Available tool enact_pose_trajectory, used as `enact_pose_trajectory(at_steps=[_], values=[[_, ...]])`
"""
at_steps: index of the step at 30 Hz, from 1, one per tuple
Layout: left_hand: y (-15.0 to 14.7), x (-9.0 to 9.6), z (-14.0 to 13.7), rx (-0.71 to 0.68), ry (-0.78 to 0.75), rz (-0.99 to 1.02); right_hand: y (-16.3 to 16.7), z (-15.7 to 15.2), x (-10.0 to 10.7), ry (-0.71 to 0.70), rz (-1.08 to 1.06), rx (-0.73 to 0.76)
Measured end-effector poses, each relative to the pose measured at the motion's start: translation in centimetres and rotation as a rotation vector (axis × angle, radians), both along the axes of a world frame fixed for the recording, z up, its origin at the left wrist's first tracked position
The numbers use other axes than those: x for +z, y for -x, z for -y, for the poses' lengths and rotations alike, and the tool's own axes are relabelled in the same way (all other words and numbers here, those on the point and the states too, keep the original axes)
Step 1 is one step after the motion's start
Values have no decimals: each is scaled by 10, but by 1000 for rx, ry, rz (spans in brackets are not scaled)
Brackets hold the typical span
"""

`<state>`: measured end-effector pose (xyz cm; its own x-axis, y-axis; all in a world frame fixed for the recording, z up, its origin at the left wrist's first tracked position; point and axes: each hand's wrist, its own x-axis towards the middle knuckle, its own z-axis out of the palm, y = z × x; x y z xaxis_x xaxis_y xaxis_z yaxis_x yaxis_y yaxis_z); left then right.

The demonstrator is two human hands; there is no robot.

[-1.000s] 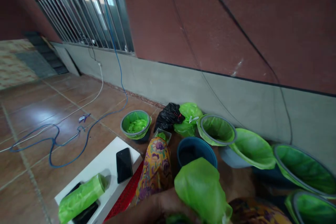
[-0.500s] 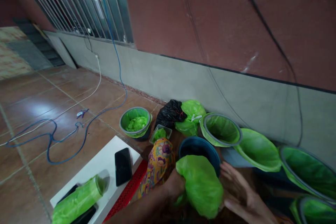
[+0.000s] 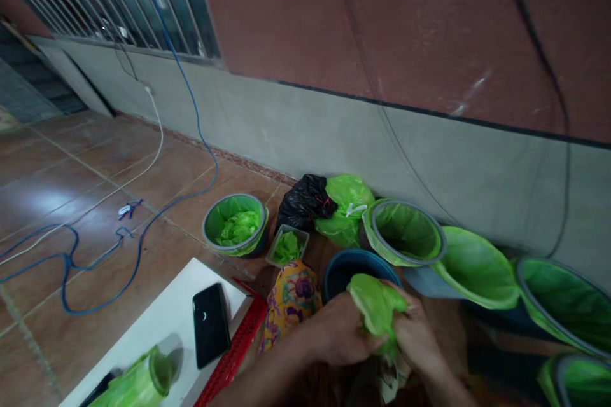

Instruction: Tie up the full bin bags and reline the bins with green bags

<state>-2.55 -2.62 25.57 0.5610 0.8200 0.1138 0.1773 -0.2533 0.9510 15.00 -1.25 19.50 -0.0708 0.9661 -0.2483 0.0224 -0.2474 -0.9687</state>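
Note:
Bunched between my two hands is a green plastic bag (image 3: 375, 302), crumpled and hanging down a little below them. My left hand (image 3: 337, 331) is closed around its left side. On the other side, my right hand (image 3: 416, 331) grips the gathered plastic, fingers bent. Just behind the bag stands a blue bucket (image 3: 341, 267), its front partly hidden by the bag and hands. No green liner shows on its visible rim.
A white table (image 3: 176, 292) at left carries a phone (image 3: 210, 324) and a roll of green bags (image 3: 138, 381). Green-lined bins (image 3: 408, 232) line the wall. A black bag (image 3: 305, 200), a tied green bag (image 3: 351, 194) and a small clear tray (image 3: 287, 247) sit beyond my knee.
The bag was puffed out with my right hand spread beside it; now it is squashed smaller and my right hand has closed on it. The view has shifted slightly.

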Motion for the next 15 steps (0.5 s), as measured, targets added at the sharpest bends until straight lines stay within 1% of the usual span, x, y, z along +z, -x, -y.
enact_pose_trajectory(at_steps=[1, 3, 4, 5, 6, 8, 9, 10, 12, 15], values=[[9, 6, 1, 71, 27, 6, 6, -8, -1, -33, 11, -53], [22, 9, 2, 329, 121, 83, 20, -24, -3, -114, 55, -162], [26, 7, 1, 465, 205, 168, 28, -31, -3, -165, 92, -193], [29, 4, 0, 573, 319, 284, 38, -37, -2, -226, 137, -196], [30, -1, -3, 632, 462, 422, 49, -41, -1, -298, 185, -170], [28, -13, -10, 635, 770, 696, 73, -48, 3, -446, 274, -37], [27, -18, -14, 626, 886, 799, 84, -50, 6, -501, 313, 46], [26, -22, -18, 641, 958, 870, 95, -52, 7, -535, 349, 129], [28, -28, -24, 767, 986, 938, 112, -55, 9, -564, 433, 278], [36, -36, -32, 960, 953, 965, 125, -60, 8, -615, 551, 468]])
